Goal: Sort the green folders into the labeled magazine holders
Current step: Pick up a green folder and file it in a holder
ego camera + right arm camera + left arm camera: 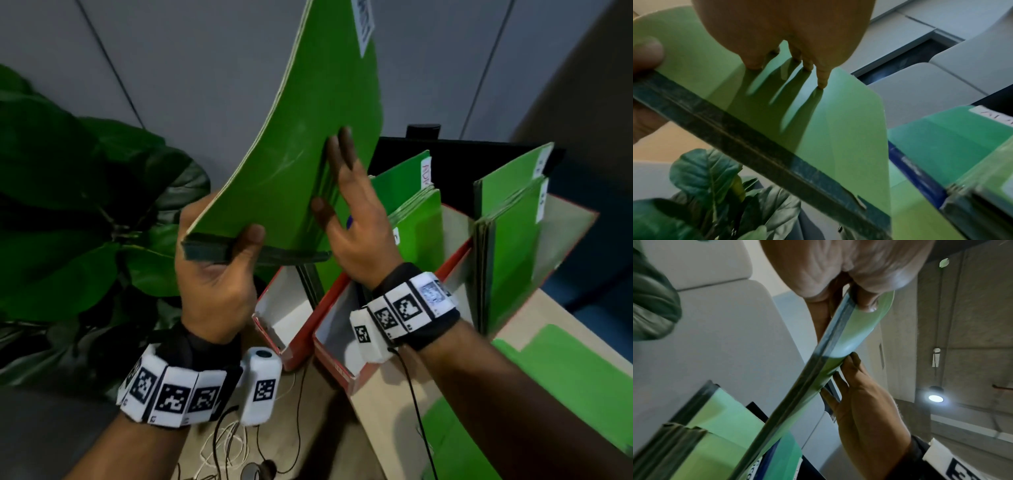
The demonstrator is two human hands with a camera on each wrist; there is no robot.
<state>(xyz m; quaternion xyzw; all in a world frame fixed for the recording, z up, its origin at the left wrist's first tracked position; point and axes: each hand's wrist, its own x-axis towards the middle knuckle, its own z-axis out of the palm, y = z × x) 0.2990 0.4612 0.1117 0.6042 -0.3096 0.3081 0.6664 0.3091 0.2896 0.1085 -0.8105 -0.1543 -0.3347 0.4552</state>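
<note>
**Green folder held upright above the red holders**

The left hand (214, 274) grips the lower spine corner of a green folder (308, 144), thumb clamped over the front cover and the other fingers curled behind it. The folder stands tall and bowed, its top reaching toward 12 o'clock, with a white label (363, 24) near its upper right corner; the writing on it is too blurred to read. The right hand (352, 219) lies flat against the folder's front cover, fingers (822, 79) straight and spread, their tips touching the cover and grasping nothing.

Below the folder, toward 6 o'clock from its lower edge, sits the leftmost red magazine holder (274, 325); the folder's bottom edge hangs above it, not inside. Just to its right, the middle red magazine holder (329, 342) holds several green folders standing on end, one bearing a white tab with red writing (425, 171). At 3 o'clock a third red magazine holder (565, 222) carries another batch of upright green folders with white tabs.

On the pale surface (387, 394), at 4 o'clock, more green folders (548, 377) lie flat. A large-leaved plant (75, 205) fills the 9 o'clock side. Both wrists wear bands with black-and-white markers, and thin cables (226, 445) trail on the surface at 6 o'clock.
</note>
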